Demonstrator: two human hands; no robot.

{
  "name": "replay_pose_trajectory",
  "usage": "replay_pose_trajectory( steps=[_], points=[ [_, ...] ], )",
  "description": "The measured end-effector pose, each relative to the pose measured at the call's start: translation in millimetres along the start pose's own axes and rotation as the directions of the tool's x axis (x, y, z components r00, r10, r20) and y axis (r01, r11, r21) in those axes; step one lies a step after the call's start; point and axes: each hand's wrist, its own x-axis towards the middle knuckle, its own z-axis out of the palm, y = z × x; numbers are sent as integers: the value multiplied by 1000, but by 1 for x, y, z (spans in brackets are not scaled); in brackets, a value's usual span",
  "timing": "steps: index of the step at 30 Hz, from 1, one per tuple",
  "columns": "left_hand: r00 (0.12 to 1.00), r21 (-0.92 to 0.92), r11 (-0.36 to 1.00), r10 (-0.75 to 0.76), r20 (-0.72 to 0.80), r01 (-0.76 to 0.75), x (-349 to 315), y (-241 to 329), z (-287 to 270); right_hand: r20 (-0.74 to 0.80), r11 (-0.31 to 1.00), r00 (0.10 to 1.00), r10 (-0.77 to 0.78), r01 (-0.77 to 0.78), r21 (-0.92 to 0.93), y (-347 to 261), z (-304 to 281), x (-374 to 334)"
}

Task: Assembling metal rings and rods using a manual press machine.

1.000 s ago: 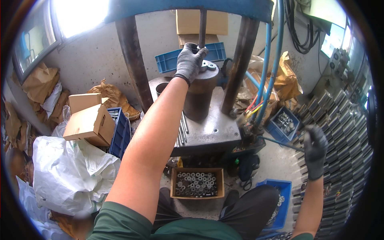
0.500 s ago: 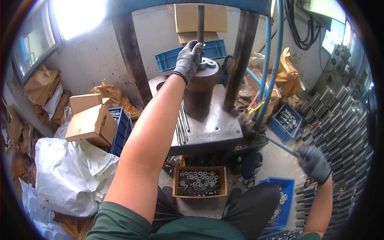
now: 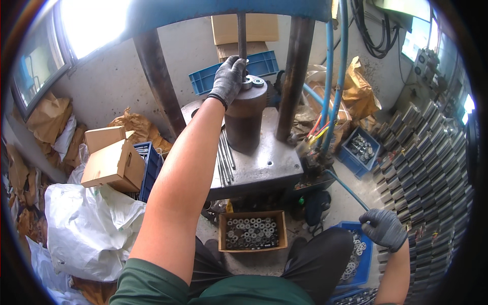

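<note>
My left hand (image 3: 227,80), in a grey knit glove, is closed around the lower end of a dark upright rod (image 3: 242,35) beneath the blue beam of a press. Its fingers hide what is directly under the rod. Below it stands a thick dark metal cylinder (image 3: 245,122) on the steel press table (image 3: 254,170). Two small round metal rings (image 3: 258,82) lie on the cylinder's top beside my fingers. To the right, my gloved right hand (image 3: 385,230) grips the end of a thin blue-green lever (image 3: 348,190) that comes from the press's side.
Long thin metal rods (image 3: 224,157) lie on the press table. A cardboard box (image 3: 252,245) of rings sits between my feet. Blue bins (image 3: 360,152) with metal parts are at right, near stacked metal pieces (image 3: 422,168). Cartons (image 3: 114,162) and a white sack (image 3: 91,229) fill the left.
My right hand has come down and nearer to me, and the lever now slopes more steeply. The left hand stays at the rod above the cylinder. The whole view has shifted slightly.
</note>
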Motion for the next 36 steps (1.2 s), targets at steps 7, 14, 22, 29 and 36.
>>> replay_pose_trajectory(
  steps=[7,14,22,29,36],
  points=[
    [1000,-47,999,-12,-5,11,-3,4,3,30,1000,1000,3,-3,8,3,-1,-2],
    [999,2,1000,-28,21,28,5,-2,-4,103,999,994,18,-14,-39,9,4,-1],
    [1000,103,994,17,14,-18,2,0,0,183,999,983,27,-18,-51,1,-2,-3],
    [999,134,990,39,26,-42,11,-8,-3,110,1000,994,-10,10,-5,-1,-4,0],
    [999,163,986,44,20,-46,5,-3,-4,-66,997,997,-50,54,51,0,-9,7]
  ],
)
